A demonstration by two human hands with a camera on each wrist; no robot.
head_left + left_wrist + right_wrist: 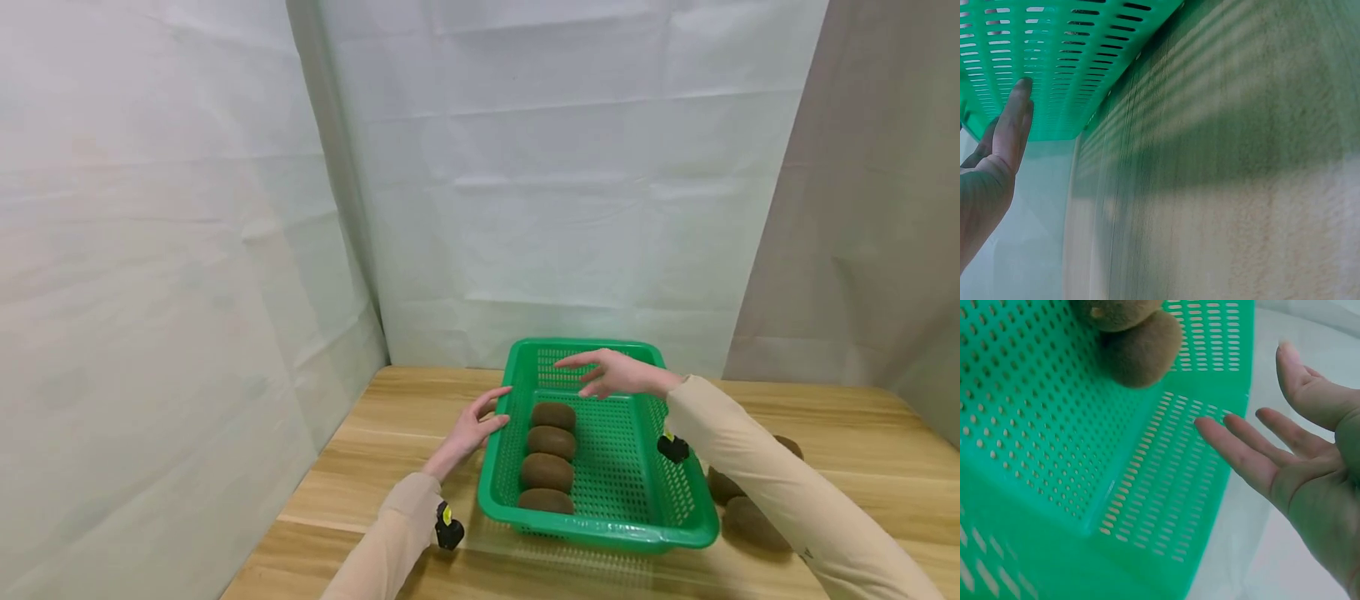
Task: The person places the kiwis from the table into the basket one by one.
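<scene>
Head view: hands [480, 421] flank basket [678, 500] rim.

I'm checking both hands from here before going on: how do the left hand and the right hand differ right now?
The left hand rests against the outside of the basket's left wall, fingers straight; the right hand hovers over the basket's far end, touching nothing. The left hand is low by the table; the right hand is raised above the rim. The left stands edge-on; the right is palm down, fingers spread. Both are open and empty, with beige sleeves.
</scene>
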